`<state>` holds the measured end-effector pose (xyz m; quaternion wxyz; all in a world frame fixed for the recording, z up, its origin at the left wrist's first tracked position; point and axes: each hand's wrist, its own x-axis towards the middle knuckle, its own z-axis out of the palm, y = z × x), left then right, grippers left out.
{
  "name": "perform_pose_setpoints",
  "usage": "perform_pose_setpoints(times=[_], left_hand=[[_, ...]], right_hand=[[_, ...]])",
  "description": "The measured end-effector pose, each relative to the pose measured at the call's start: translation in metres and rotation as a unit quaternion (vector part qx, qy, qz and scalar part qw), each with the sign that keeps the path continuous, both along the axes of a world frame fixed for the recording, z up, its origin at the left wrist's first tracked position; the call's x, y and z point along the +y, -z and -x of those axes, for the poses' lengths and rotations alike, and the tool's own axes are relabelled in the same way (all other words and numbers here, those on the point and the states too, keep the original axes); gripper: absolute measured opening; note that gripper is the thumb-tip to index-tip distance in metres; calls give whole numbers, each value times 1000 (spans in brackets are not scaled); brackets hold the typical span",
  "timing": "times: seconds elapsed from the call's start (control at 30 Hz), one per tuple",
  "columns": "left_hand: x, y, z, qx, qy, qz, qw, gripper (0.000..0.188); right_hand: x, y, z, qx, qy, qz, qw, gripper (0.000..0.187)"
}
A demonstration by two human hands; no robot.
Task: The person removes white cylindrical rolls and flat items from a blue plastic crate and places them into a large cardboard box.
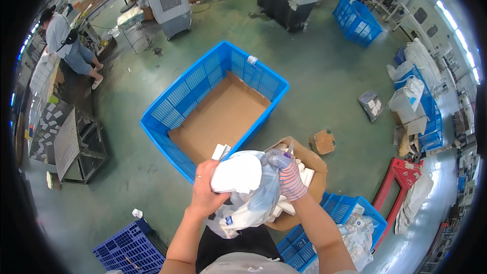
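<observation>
My bare left hand (204, 187) is closed around a smooth white rounded bundle (237, 172); its exact kind is unclear. My right hand (291, 176), in a striped knit glove, grips a crumpled clear plastic bag (265, 198) beside the bundle. White pieces show inside the lower part of the bag. Just beyond my left fingers, a small white block-like piece (220, 151) shows at the near rim of a large blue crate (175, 104). Brown cardboard (223, 114) lines the crate's bottom. Under my right hand stands an open carton (318, 175) with several white tube-like pieces.
A blue crate (375, 218) of bagged items stands at lower right, near a red pallet jack (393, 175). A small brown box (322, 142) sits beyond the carton. A dark blue plastic pallet (127, 248) lies lower left. Another person (68, 40) stands at a bench far left.
</observation>
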<state>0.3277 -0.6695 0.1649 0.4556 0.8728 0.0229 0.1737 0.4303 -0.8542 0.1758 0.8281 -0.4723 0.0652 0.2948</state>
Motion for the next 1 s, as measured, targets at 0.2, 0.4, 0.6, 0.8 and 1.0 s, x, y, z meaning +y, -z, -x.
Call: perform_pose_setpoints(times=[0.2,0.4,0.6,0.8,1.0], left_hand=[[3,-89,72,-60,-59,-147,985,68],[49,-120,132,-113,-47,-290,949,66],[143,-104,234,-134,-175,171,960,70],[167,-53,277,-135,-72,568,808,56],[162,-58,272,-91,-72,535,837,43]], right_hand=[[5,-78,83,-82,1,144,986,39],[38,-64,122,-166,-136,188,959,51],[150,-90,208,-26,-211,52,976,54],[247,-74,287,43,-54,-32,997,52],[252,-64,309,-3,-36,37,999,48]])
